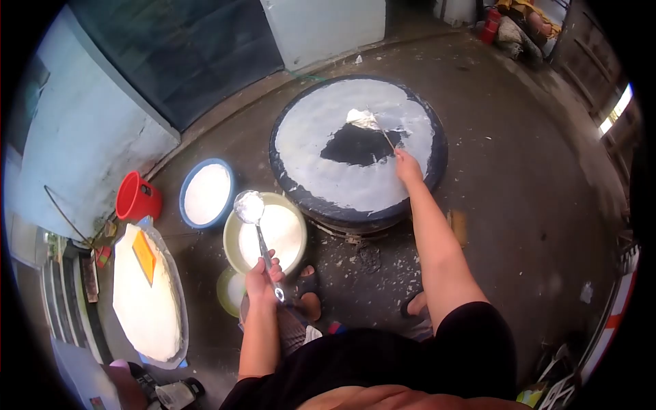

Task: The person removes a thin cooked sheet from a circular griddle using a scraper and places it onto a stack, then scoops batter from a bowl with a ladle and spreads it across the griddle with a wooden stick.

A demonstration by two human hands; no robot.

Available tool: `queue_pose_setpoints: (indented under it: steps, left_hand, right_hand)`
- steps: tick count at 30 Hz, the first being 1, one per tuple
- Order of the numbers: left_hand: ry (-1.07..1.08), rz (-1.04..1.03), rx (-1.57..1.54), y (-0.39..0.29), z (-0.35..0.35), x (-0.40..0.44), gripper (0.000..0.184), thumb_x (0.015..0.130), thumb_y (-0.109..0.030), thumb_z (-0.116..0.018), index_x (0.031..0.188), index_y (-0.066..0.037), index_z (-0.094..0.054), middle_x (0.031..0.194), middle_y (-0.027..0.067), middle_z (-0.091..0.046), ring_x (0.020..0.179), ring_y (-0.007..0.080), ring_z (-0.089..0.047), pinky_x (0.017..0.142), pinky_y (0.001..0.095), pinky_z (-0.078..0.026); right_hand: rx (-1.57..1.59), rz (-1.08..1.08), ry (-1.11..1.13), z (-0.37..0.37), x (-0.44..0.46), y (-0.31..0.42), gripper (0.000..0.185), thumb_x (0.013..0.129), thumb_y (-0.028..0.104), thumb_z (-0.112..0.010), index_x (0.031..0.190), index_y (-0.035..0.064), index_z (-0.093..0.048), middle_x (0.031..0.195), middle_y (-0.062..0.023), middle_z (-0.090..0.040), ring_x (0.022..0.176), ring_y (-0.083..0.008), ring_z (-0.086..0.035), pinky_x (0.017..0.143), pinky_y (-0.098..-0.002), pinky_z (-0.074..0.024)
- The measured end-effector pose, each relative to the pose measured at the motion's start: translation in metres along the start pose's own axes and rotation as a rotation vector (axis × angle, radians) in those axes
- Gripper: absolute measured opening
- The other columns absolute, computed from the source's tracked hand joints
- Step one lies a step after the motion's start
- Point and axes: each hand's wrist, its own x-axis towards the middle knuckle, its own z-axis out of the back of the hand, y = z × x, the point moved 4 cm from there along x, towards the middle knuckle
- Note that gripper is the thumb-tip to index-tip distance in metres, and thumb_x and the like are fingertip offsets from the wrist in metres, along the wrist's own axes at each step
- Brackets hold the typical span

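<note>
While the right hand (408, 166) reaches out over a big round black plate (362, 145), its fingers are closed around the thin handle of a spreader (364, 120), and the head of that thing is loaded with white goop. It's sitting at the top edge of a dark bare patch near the middle of the plate; around that there's a wide ring of white coating (307, 123), kinda ragged at the edges.

Left hand (262, 277) is closer to the body, fingers wrapped round the handle of a metal ladle (250, 207). The bowl of the ladle has white stuff in it and hangs over the far-left side of a pale basin (228, 240); can't tell if it touches the rim.

Container rundown: that pale basin has a big pool of white in it, right beside the plate. Just past it is a blue basin (183, 195), also pretty full of white. A smaller green basin (223, 290) is tucked partly behind the pale one, white inside too. Further left there's a red bucket (151, 203), but I can't make out what's in it. Nearer the body, a long white slab (147, 314) lies on a tray-like base, with a yellow-orange piece (144, 256) on top.
</note>
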Motion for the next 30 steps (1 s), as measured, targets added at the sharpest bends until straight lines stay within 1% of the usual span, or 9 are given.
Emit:
queue_pose_setpoints:
  steps: [3,6,10,12,16,19,24,28,30]
  left_hand:
    - [-0.035,-0.019,0.020,-0.004,-0.002,-0.001,0.032,0.093,-0.022,-0.027,0.108,0.003,-0.041,0.076,0.0088,-0.044,0.053,0.0115,-0.036,0.045,0.0224,-0.033]
    - [-0.029,-0.033,0.021,-0.006,0.004,0.002,0.032,0.093,-0.023,-0.027,0.108,0.002,-0.042,0.075,0.0086,-0.045,0.053,0.0115,-0.036,0.045,0.0224,-0.033]
    - [-0.016,-0.039,0.056,-0.005,0.004,0.000,0.032,0.093,-0.022,-0.027,0.108,0.002,-0.042,0.075,0.0085,-0.045,0.053,0.0116,-0.036,0.044,0.0226,-0.033]
    - [-0.013,-0.033,0.036,-0.005,-0.001,-0.001,0.032,0.093,-0.022,-0.027,0.108,0.002,-0.042,0.075,0.0085,-0.045,0.053,0.0117,-0.036,0.044,0.0227,-0.033]
    - [-0.019,-0.009,0.011,-0.006,0.002,-0.005,0.032,0.093,-0.022,-0.027,0.108,0.002,-0.042,0.075,0.0082,-0.044,0.053,0.0121,-0.036,0.044,0.0231,-0.033]
    - [-0.030,-0.026,0.043,-0.006,0.003,-0.004,0.032,0.093,-0.022,-0.027,0.107,0.002,-0.042,0.075,0.0086,-0.044,0.053,0.0119,-0.036,0.044,0.0230,-0.032]
    - [-0.025,-0.058,0.083,-0.010,0.005,-0.002,0.031,0.093,-0.022,-0.027,0.107,0.003,-0.042,0.075,0.0087,-0.045,0.053,0.0113,-0.036,0.043,0.0226,-0.032]
    - [0.004,-0.024,0.002,-0.008,0.004,-0.007,0.031,0.093,-0.021,-0.027,0.106,0.003,-0.041,0.075,0.0088,-0.045,0.052,0.0116,-0.036,0.043,0.0227,-0.032]
    - [0.012,-0.021,0.008,-0.010,0.009,-0.005,0.031,0.093,-0.021,-0.027,0.106,0.003,-0.041,0.075,0.0088,-0.045,0.052,0.0117,-0.036,0.043,0.0227,-0.032]
  right_hand:
    - [-0.100,0.192,0.170,-0.010,-0.006,0.010,0.028,0.086,0.020,-0.044,0.110,0.0129,-0.056,0.105,-0.0136,-0.058,0.098,-0.0286,-0.054,0.083,-0.0340,-0.0421]
    - [-0.008,0.080,0.301,0.028,-0.026,0.006,0.029,0.085,0.019,-0.044,0.111,0.0129,-0.055,0.105,-0.0141,-0.058,0.098,-0.0290,-0.054,0.084,-0.0340,-0.0419]
    - [-0.056,-0.033,0.012,0.022,-0.025,-0.020,0.029,0.084,0.017,-0.044,0.110,0.0121,-0.056,0.103,-0.0150,-0.058,0.095,-0.0289,-0.055,0.083,-0.0333,-0.0418]
    - [-0.039,0.291,0.117,-0.015,-0.022,-0.003,0.029,0.084,0.015,-0.043,0.109,0.0128,-0.057,0.101,-0.0151,-0.059,0.094,-0.0280,-0.056,0.083,-0.0324,-0.0419]
    - [-0.091,0.221,0.426,0.010,-0.036,0.030,0.028,0.084,0.018,-0.044,0.108,0.0127,-0.058,0.100,-0.0147,-0.060,0.094,-0.0270,-0.056,0.082,-0.0316,-0.0430]
    - [-0.187,0.037,0.300,0.056,-0.052,0.037,0.028,0.084,0.018,-0.044,0.109,0.0126,-0.057,0.100,-0.0139,-0.060,0.095,-0.0271,-0.056,0.082,-0.0310,-0.0429]
    - [-0.106,0.419,0.265,-0.031,-0.020,-0.003,0.029,0.084,0.016,-0.045,0.111,0.0149,-0.056,0.102,-0.0146,-0.059,0.095,-0.0274,-0.056,0.083,-0.0312,-0.0423]
    - [-0.241,0.402,0.451,0.029,-0.042,0.055,0.029,0.083,0.016,-0.046,0.110,0.0155,-0.057,0.104,-0.0137,-0.058,0.092,-0.0265,-0.057,0.080,-0.0309,-0.0436]
    - [-0.419,0.188,0.452,0.071,-0.058,0.070,0.027,0.081,0.017,-0.049,0.106,0.0166,-0.060,0.100,-0.0109,-0.059,0.089,-0.0257,-0.058,0.076,-0.0318,-0.0452]
